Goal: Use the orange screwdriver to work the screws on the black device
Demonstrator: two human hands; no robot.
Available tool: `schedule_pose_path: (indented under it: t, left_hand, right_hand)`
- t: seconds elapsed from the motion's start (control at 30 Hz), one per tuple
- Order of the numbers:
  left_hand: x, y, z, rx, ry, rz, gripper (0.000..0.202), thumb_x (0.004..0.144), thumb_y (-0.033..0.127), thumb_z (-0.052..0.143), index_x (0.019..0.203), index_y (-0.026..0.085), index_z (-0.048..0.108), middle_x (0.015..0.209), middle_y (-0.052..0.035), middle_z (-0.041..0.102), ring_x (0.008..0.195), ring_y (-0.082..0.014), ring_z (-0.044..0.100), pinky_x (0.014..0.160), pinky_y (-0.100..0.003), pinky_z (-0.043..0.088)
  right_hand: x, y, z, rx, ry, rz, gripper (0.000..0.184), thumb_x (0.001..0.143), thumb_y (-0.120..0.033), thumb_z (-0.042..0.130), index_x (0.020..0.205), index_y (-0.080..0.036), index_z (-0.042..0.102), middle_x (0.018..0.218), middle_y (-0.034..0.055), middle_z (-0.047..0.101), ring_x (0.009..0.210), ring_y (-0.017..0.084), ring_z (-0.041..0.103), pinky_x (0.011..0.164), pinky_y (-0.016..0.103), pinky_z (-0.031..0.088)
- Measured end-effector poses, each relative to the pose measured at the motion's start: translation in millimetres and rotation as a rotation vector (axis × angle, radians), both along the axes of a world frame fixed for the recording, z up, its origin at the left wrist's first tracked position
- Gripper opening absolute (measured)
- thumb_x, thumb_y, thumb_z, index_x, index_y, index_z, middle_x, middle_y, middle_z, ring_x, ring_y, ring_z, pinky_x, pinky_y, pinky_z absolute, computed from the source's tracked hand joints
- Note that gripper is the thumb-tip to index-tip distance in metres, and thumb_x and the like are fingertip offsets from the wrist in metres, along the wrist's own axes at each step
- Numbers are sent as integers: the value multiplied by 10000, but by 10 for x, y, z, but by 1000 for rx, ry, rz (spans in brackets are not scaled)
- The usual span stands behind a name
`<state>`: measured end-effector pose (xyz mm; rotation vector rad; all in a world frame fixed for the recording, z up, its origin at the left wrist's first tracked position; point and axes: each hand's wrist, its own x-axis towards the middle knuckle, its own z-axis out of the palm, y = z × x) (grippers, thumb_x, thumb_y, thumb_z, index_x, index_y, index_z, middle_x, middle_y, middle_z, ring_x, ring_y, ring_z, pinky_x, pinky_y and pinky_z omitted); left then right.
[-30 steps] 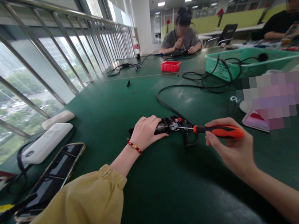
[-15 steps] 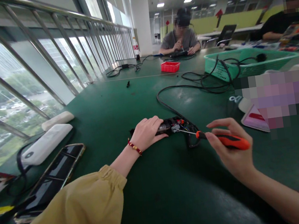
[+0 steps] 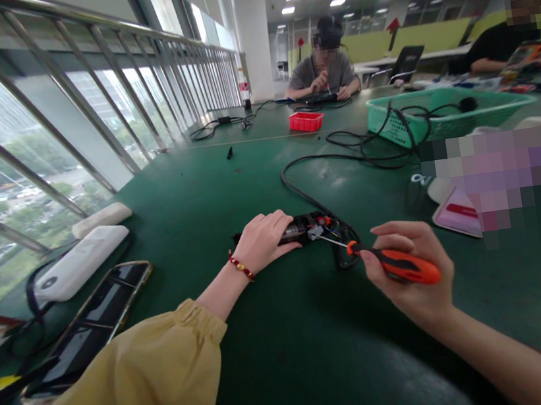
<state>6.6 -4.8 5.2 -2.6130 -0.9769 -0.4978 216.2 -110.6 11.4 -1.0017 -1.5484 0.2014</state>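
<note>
My left hand point(image 3: 266, 237) is closed around the black body of a corded device point(image 3: 299, 230), pressing it to the green table. The device's right end is opened up, with red and other coloured wires and a grey part showing. Its exact kind I cannot make out. In my right hand point(image 3: 416, 269) is an orange and black screwdriver point(image 3: 401, 265), held between thumb and fingers. The screwdriver's thin shaft slants up and left, its tip at the exposed parts. A black cable point(image 3: 293, 186) runs from the device toward the back right.
A green basket point(image 3: 390, 128) with cable stands at the back right, a small red basket point(image 3: 306, 122) at the back. On the left lie a phone point(image 3: 92, 325) and a white power bank point(image 3: 83, 261). A seated person point(image 3: 322, 66) works across the table; another sits far right.
My right hand has moved slightly left, and the screwdriver's handle has tilted lower. My left hand stays on the device. The whole view has shifted a little.
</note>
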Motion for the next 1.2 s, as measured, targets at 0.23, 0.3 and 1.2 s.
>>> schedule_pose_path:
  t: [0.23,0.3,1.2]
  left_hand:
    - [-4,-1,0,-14,5,3,399,810,484,533,1008,138,524,937,-71,605,781,-177,574,671,-276,388]
    - [-5,1,-1,-14,7,4,393,813,479,533,1007,138,523,940,-73,605,786,-178,575,674,-276,385]
    - [-22,13,-21,-65,-14,-18,364,820,443,527,1022,141,507,960,-72,589,784,-176,569,675,-283,415]
  right_hand:
    - [-3,-20,38,-20,-60,37,423,672,-158,660,1037,-228,459,578,-82,409,432,83,408,401,234,344]
    - [-6,-31,36,-46,-88,54,302,715,-129,620,969,-230,492,523,-96,378,376,67,376,371,220,314]
    - [-37,4,7,31,39,35,395,702,-120,614,1022,-242,416,629,-69,464,508,98,495,495,247,433]
